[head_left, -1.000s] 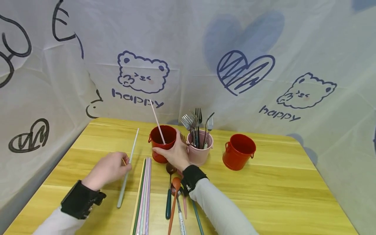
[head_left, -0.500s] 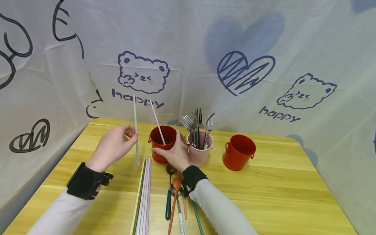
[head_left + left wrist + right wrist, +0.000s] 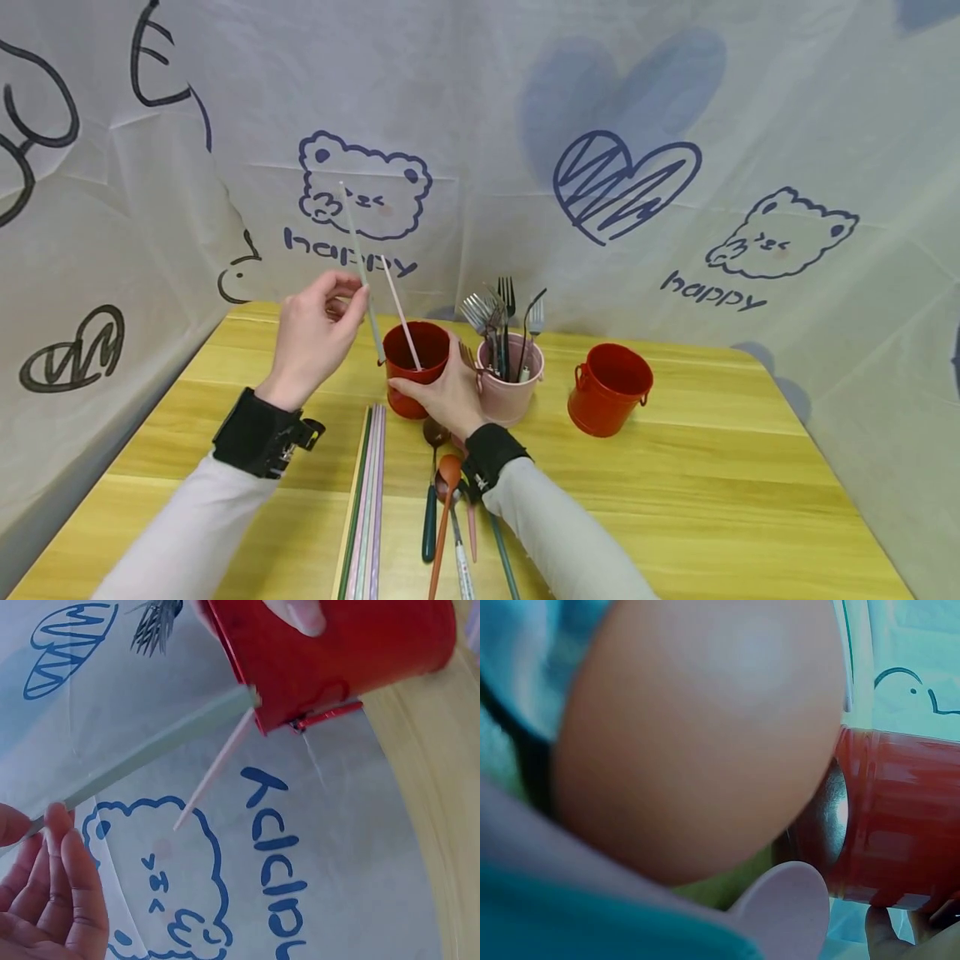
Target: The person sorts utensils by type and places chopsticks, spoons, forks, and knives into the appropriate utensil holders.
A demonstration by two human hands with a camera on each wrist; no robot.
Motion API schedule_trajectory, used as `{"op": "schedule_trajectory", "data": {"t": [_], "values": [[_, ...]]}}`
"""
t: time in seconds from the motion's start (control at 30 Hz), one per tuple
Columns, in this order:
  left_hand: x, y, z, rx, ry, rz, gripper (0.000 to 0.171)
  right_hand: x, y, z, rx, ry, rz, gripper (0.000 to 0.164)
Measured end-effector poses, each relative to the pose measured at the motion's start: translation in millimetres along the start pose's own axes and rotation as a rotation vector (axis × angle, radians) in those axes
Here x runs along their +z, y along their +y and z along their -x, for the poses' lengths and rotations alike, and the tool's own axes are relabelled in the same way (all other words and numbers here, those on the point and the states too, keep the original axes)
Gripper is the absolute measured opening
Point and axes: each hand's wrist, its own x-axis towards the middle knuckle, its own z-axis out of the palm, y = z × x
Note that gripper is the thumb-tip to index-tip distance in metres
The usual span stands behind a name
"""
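My left hand [image 3: 315, 337] pinches a pale green chopstick [image 3: 375, 331] between thumb and fingertips. In the left wrist view the chopstick [image 3: 157, 750] slants, its thick lower end right at the rim of the left red bucket [image 3: 406, 402]. A pale pink chopstick [image 3: 401, 310] leans inside that bucket and sticks up past its rim. My right hand [image 3: 448, 393] grips the bucket, thumb across the front and fingers round the right side. In the right wrist view a large blurred orange spoon [image 3: 705, 742] hides most of the scene, with the bucket's red wall [image 3: 907, 817] behind.
A pink bucket [image 3: 506, 400] full of forks [image 3: 495, 321] stands just right of my right hand. Another red bucket [image 3: 603, 408] is farther right. Several chopsticks [image 3: 363, 500] lie side by side in front, beside several spoons [image 3: 448, 475] under my right forearm.
My left hand has lifted the pale green chopstick off the table and carried it up and right to the left red bucket's rim. The right hand has stayed on the bucket.
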Motion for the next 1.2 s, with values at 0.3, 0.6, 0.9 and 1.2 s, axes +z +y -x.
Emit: {"op": "schedule_trajectory", "data": {"t": [0.3, 0.6, 0.9, 1.2], "values": [[12.9, -0.1, -5.9, -0.033, -0.026, 0.082, 0.016, 1, 1, -1, 0.001, 0.003, -0.002, 0.092], [26.1, -21.6, 2.5, -0.189, -0.199, 0.074, 0.021, 2, 0, -1, 0.008, 0.012, 0.026, 0.093], [21.6, -40.9, 23.6, -0.201, -0.273, -0.112, 0.022, 1, -1, 0, -0.014, 0.002, 0.012, 0.092], [9.0, -52.8, 54.6, -0.212, -0.423, -0.199, 0.015, 0, -2, 1, 0.008, 0.007, 0.009, 0.093]]}}
